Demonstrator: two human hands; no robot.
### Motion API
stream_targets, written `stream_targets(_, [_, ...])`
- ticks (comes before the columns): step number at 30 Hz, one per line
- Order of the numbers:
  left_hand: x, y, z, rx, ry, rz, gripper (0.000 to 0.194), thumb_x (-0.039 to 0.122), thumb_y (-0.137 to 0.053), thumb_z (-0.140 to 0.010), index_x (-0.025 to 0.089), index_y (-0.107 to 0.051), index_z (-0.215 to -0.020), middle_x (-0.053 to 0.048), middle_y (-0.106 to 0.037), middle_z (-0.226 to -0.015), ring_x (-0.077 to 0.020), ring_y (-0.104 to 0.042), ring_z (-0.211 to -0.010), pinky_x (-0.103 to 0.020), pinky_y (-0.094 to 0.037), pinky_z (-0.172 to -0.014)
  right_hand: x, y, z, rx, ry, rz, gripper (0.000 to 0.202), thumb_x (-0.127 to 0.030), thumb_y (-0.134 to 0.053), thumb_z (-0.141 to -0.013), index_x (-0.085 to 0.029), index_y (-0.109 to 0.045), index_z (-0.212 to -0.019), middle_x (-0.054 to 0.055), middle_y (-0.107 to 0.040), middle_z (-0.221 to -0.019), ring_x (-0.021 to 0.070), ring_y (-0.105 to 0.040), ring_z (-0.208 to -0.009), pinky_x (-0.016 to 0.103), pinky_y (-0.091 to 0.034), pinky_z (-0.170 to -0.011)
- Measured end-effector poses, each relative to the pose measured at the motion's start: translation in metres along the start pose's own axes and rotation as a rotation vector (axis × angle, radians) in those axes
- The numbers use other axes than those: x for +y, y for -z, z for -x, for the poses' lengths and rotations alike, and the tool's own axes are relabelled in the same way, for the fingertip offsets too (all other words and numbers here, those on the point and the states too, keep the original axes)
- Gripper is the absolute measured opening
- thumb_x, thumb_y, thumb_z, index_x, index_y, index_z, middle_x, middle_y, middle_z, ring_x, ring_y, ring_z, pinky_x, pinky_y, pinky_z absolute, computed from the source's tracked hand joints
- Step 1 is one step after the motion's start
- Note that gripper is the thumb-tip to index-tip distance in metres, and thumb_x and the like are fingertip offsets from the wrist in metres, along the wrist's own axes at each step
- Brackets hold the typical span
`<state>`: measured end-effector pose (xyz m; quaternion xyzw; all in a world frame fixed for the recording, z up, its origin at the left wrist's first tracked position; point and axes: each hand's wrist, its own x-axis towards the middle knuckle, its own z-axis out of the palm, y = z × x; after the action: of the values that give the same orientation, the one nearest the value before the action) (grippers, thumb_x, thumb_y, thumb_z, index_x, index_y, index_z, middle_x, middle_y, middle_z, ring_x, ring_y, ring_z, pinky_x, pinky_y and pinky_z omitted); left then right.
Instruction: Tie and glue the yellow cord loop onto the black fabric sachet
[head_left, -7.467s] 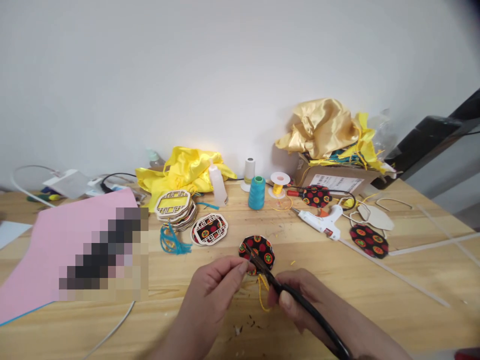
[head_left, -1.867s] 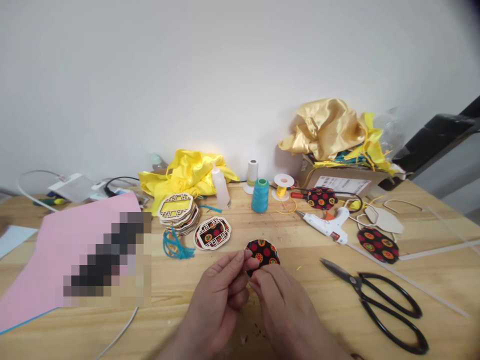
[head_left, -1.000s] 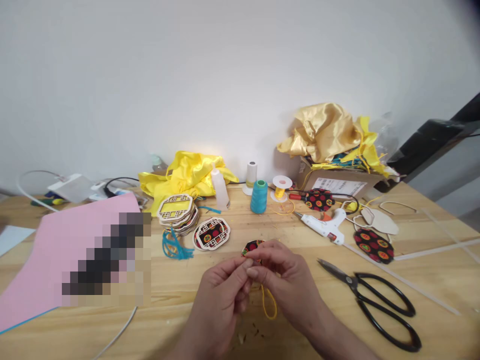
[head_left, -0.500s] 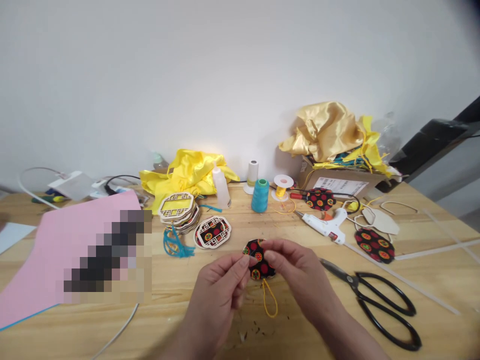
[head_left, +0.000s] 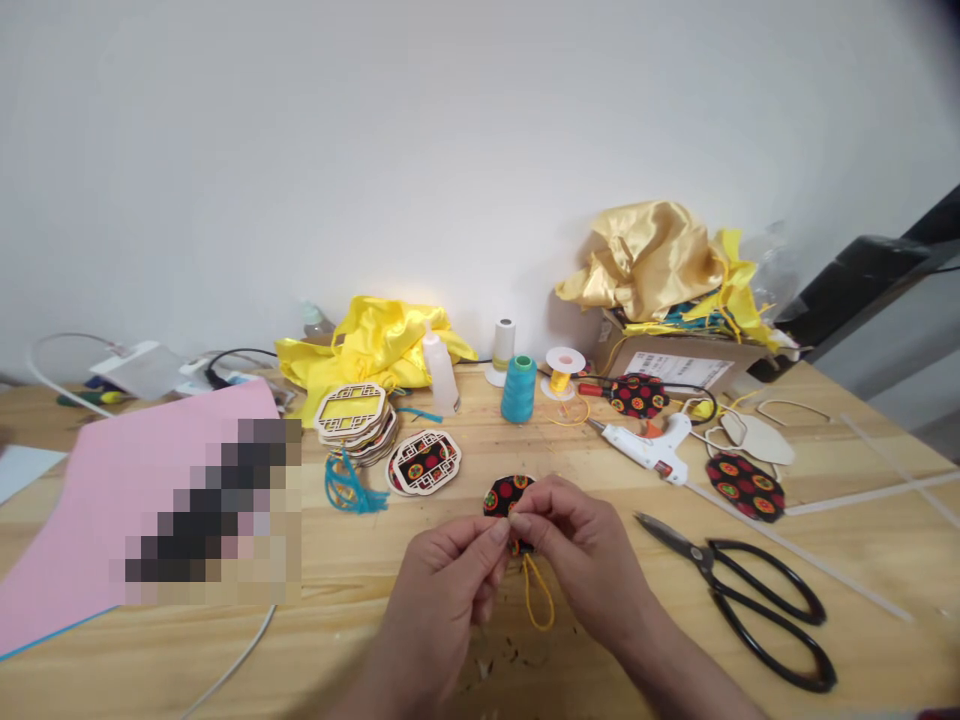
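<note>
Black disc [head_left: 504,495] underlies pinched left and right fingers [head_left: 488,543].

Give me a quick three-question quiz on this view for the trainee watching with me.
1. True or false: the scissors lie to the right of the right hand.
2. The cord loop between the wrists, just below the patterned piece, is: A) blue B) yellow C) red.
3. Which white tool lies between the teal thread cone and the scissors?

Key: 1. True. 2. B. 3. The glue gun.
</note>
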<state>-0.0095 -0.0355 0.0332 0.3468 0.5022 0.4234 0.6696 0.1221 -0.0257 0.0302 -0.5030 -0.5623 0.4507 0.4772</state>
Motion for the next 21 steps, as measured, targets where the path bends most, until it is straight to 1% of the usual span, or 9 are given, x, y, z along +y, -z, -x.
stream_targets(2, [0.0005, -0.0005, 0.0006, -0.004, -0.003, -0.018, 0.026, 0.035, -0.065, -0.071, 0.013, -0.06, -0.056, 0.006, -0.038, -0.045, -0.0049, -0.027, -0.039, -0.018, -0.02, -0.038, -0.0007, 0.0006, 0.0005, -0.037, 0.012, 0.068, 0.013, -0.015, -0.052, -0.078, -0.016, -0.058, -0.066, -0.001, -0.055, -0.068, 0.0114, -0.052, -0.066, 0.023, -0.042, -0.06])
stream_targets(5, [0.0012, -0.0011, 0.0022, -0.012, -0.007, -0.048, 0.024, 0.034, -0.065, -0.071, 0.013, -0.062, -0.059, 0.006, -0.037, -0.045, -0.005, -0.027, -0.04, -0.018, -0.02, -0.038, -0.0016, 0.0019, -0.0013, -0.081, -0.02, 0.098, 0.013, -0.016, -0.048, -0.081, -0.017, -0.054, -0.069, -0.002, -0.055, -0.066, 0.011, -0.05, -0.064, 0.022, -0.041, -0.059])
stream_targets(7, [0.0012, -0.0012, 0.0028, -0.008, -0.007, -0.044, 0.022, 0.033, -0.065, -0.071, 0.014, -0.063, -0.062, 0.006, -0.038, -0.045, -0.005, -0.027, -0.04, -0.017, -0.02, -0.037, -0.0025, 0.0031, -0.0038, -0.048, -0.063, 0.082, 0.015, -0.02, -0.047, -0.082, -0.016, -0.053, -0.069, -0.002, -0.054, -0.063, 0.0106, -0.049, -0.062, 0.022, -0.04, -0.057])
stream_targets(10, [0.001, -0.0004, 0.0021, 0.015, -0.014, -0.016, 0.02, 0.033, -0.064, -0.072, 0.014, -0.064, -0.064, 0.006, -0.039, -0.046, -0.0048, -0.028, -0.04, -0.017, -0.02, -0.037, -0.0029, 0.0045, -0.006, 0.046, -0.153, 0.001, 0.017, -0.027, -0.048, -0.083, -0.015, -0.057, -0.074, -0.001, -0.055, -0.063, 0.0097, -0.047, -0.057, 0.022, -0.038, -0.054])
stream_targets(12, [0.001, 0.0007, 0.0012, 0.029, -0.031, -0.009, 0.02, 0.032, -0.063, -0.073, 0.014, -0.064, -0.065, 0.007, -0.039, -0.046, -0.0047, -0.028, -0.04, -0.016, -0.021, -0.037, -0.0022, 0.0041, -0.0048, 0.052, -0.217, -0.074, 0.019, -0.029, -0.051, -0.081, -0.014, -0.059, -0.074, -0.001, -0.055, -0.061, 0.009, -0.045, -0.054, 0.022, -0.037, -0.053])
stream_targets(14, [0.0013, 0.0018, 0.0006, 0.034, -0.05, -0.008, 0.019, 0.032, -0.062, -0.074, 0.014, -0.063, -0.065, 0.007, -0.039, -0.047, -0.0049, -0.029, -0.04, -0.017, -0.021, -0.038, -0.001, 0.0023, -0.0021, 0.023, -0.27, -0.148, 0.019, -0.029, -0.056, -0.078, -0.014, -0.059, -0.068, -0.002, -0.055, -0.058, 0.0087, -0.046, -0.054, 0.022, -0.039, -0.054])
stream_targets(17, [0.0015, 0.0025, 0.0006, 0.036, -0.064, -0.037, 0.024, 0.031, -0.06, -0.075, 0.015, -0.058, -0.058, 0.007, -0.039, -0.046, -0.0051, -0.029, -0.04, -0.017, -0.022, -0.038, 0.0004, -0.0017, 0.0015, -0.019, -0.323, -0.263, 0.014, -0.028, -0.064, -0.071, -0.014, -0.062, -0.073, 0.0, -0.062, -0.067, 0.0108, -0.055, -0.062, 0.024, -0.044, -0.063])
stream_targets(19, [0.0014, 0.0023, 0.0006, 0.031, -0.065, -0.082, 0.028, 0.031, -0.06, -0.076, 0.015, -0.053, -0.054, 0.006, -0.039, -0.046, -0.0052, -0.03, -0.04, -0.018, -0.023, -0.038, 0.0008, -0.0035, 0.0021, -0.044, -0.313, -0.283, 0.017, -0.027, -0.067, -0.067, -0.015, -0.065, -0.078, 0.002, -0.065, -0.073, 0.0132, -0.058, -0.069, 0.027, -0.046, -0.069])
stream_targets(21, [0.0009, 0.002, 0.0003, 0.027, -0.064, -0.116, 0.03, 0.031, -0.06, -0.076, 0.015, -0.051, -0.053, 0.006, -0.039, -0.045, -0.0052, -0.031, -0.039, -0.018, -0.023, -0.038, 0.0012, -0.004, 0.0016, -0.056, -0.248, -0.226, 0.015, -0.026, -0.067, -0.067, -0.015, -0.067, -0.077, 0.003, -0.065, -0.075, 0.0147, -0.059, -0.071, 0.028, -0.046, -0.07])
